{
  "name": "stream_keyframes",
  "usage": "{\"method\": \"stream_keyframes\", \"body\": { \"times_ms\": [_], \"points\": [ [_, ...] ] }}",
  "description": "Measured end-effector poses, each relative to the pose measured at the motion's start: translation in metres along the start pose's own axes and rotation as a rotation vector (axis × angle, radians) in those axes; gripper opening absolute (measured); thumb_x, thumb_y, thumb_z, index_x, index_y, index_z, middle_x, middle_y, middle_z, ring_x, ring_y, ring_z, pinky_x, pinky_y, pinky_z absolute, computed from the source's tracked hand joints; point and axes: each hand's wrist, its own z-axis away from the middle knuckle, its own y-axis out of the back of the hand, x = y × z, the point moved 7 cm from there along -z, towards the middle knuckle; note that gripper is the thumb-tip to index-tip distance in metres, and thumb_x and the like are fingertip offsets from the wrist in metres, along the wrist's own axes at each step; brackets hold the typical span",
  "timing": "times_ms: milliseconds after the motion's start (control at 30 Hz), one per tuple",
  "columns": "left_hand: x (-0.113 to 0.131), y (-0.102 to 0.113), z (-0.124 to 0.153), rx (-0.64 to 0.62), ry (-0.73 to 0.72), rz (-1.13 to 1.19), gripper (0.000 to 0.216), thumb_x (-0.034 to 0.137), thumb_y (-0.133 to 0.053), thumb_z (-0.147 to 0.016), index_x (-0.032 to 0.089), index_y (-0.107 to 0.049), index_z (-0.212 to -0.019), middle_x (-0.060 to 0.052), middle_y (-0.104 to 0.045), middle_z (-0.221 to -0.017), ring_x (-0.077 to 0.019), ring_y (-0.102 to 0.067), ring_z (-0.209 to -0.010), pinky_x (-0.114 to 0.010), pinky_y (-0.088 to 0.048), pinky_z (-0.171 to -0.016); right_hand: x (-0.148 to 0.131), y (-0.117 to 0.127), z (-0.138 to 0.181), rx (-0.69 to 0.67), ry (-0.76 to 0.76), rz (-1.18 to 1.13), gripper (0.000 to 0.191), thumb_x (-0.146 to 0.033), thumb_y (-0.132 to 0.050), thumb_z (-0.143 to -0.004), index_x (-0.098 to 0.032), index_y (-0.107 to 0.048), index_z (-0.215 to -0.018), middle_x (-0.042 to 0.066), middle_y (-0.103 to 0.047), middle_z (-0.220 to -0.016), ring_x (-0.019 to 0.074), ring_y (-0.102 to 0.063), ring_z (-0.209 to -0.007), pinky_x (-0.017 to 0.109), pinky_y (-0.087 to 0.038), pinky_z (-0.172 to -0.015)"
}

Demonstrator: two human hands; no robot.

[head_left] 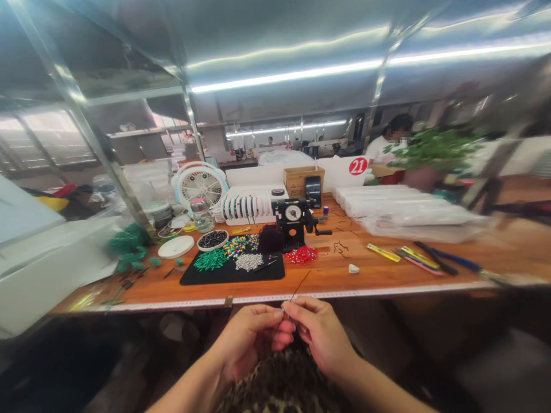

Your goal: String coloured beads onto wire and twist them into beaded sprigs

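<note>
Below the table's front edge, over my lap, my left hand (253,338) and my right hand (321,332) meet, fingertips pinched together. Between them a thin dark wire (300,285) sticks up and to the right, with a tiny greenish bead at the pinch point. On the wooden table (370,269) lies a black mat (232,274) with piles of green beads (209,259), white beads (248,261), mixed coloured beads (239,245) and red beads (301,254). A bowl of dark beads (212,240) stands behind the mat.
A small black dial machine (295,219) stands mid-table, a white fan (198,184) and a jar (201,214) at back left. Clear bags (400,207) and several pens and tools (424,259) lie at right. Another person (394,143) sits behind a green plant (434,147).
</note>
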Motion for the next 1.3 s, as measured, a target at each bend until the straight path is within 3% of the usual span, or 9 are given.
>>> {"method": "stream_keyframes", "body": {
  "times_ms": [267, 467, 667, 833, 933, 1167, 1300],
  "points": [
    [-0.003, 0.001, 0.001, 0.016, 0.023, 0.011, 0.014, 0.018, -0.074, -0.063, 0.008, -0.067, -0.069, -0.007, -0.067, -0.062, -0.012, -0.06, -0.051, -0.021, -0.045, -0.052, -0.004, -0.001, 0.001, -0.004, 0.032, 0.041, 0.028, -0.037, -0.071, -0.068, -0.013, -0.059, -0.06, -0.006, -0.04, -0.046, 0.0038, -0.025, -0.041, 0.021, -0.015, -0.04],
    [-0.001, 0.002, 0.0, -0.007, -0.015, -0.012, 0.012, 0.017, -0.072, -0.063, 0.008, -0.065, -0.064, -0.004, -0.063, -0.055, -0.0109, -0.056, -0.046, -0.021, -0.042, -0.049, -0.004, -0.005, 0.003, -0.096, 0.015, 0.118, 0.027, -0.038, -0.068, -0.072, -0.012, -0.063, -0.067, -0.006, -0.043, -0.048, 0.0032, -0.025, -0.041, 0.02, -0.015, -0.04],
    [-0.003, -0.001, 0.002, -0.028, -0.036, -0.056, 0.017, 0.024, -0.071, -0.068, 0.008, -0.065, -0.071, -0.011, -0.068, -0.071, -0.014, -0.062, -0.056, -0.024, -0.046, -0.056, -0.004, -0.004, 0.004, -0.08, -0.014, 0.083, 0.028, -0.039, -0.07, -0.068, -0.013, -0.061, -0.063, -0.004, -0.049, -0.049, 0.0055, -0.034, -0.044, 0.02, -0.023, -0.042],
    [-0.003, 0.001, 0.002, -0.001, -0.055, -0.073, 0.016, 0.022, -0.072, -0.067, 0.009, -0.064, -0.067, -0.007, -0.066, -0.061, -0.0129, -0.061, -0.051, -0.022, -0.045, -0.052, 0.001, -0.002, 0.003, -0.061, -0.016, 0.086, 0.03, -0.041, -0.071, -0.068, -0.013, -0.062, -0.063, -0.006, -0.043, -0.046, 0.0049, -0.029, -0.043, 0.02, -0.02, -0.041],
    [-0.003, 0.0, 0.002, -0.005, -0.03, -0.049, 0.014, 0.022, -0.071, -0.069, 0.009, -0.065, -0.07, -0.008, -0.068, -0.067, -0.0137, -0.062, -0.055, -0.023, -0.046, -0.054, 0.003, -0.001, 0.002, -0.052, -0.019, 0.083, 0.032, -0.043, -0.07, -0.068, -0.012, -0.064, -0.066, -0.004, -0.046, -0.05, 0.0052, -0.031, -0.045, 0.02, -0.021, -0.042],
    [-0.004, -0.001, 0.003, -0.024, 0.008, -0.023, 0.015, 0.021, -0.073, -0.067, 0.007, -0.067, -0.071, -0.009, -0.068, -0.068, -0.0138, -0.062, -0.055, -0.023, -0.046, -0.055, -0.007, -0.004, 0.004, -0.06, 0.037, 0.17, 0.03, -0.041, -0.067, -0.073, -0.013, -0.064, -0.063, -0.006, -0.042, -0.047, 0.0053, -0.027, -0.044, 0.021, -0.022, -0.042],
    [-0.005, 0.002, 0.001, 0.001, -0.019, -0.007, 0.015, 0.019, -0.074, -0.065, 0.009, -0.064, -0.067, -0.004, -0.063, -0.059, -0.0105, -0.057, -0.048, -0.021, -0.044, -0.051, -0.023, -0.005, 0.006, -0.015, 0.174, 0.35, 0.028, -0.036, -0.063, -0.076, -0.014, -0.064, -0.06, -0.003, -0.05, -0.053, 0.0091, -0.041, -0.051, 0.022, -0.033, -0.051]
  ]
}}
